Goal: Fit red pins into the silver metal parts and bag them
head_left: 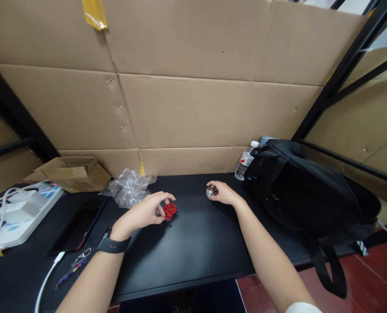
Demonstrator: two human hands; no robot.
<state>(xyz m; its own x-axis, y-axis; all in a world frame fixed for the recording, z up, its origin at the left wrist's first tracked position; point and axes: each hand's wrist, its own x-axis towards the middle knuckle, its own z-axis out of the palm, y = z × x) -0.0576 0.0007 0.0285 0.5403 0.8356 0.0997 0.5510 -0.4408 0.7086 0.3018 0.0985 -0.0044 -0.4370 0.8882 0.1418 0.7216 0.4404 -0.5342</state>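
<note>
My left hand, with a dark watch band on the wrist, pinches a small red tangled bundle by its left side just above the black desk. The bundle looks like a ball of thin strands; its exact kind does not show. To the right, my right hand is closed around a small clear, roundish object with something dark at its top. Part of that object is hidden by the fingers. A crumpled clear plastic bag lies just behind my left hand.
A black backpack and a water bottle stand at the right. On the left are an open cardboard box, a white power strip, a dark tablet, a keychain and a white cable. Cardboard panels line the back.
</note>
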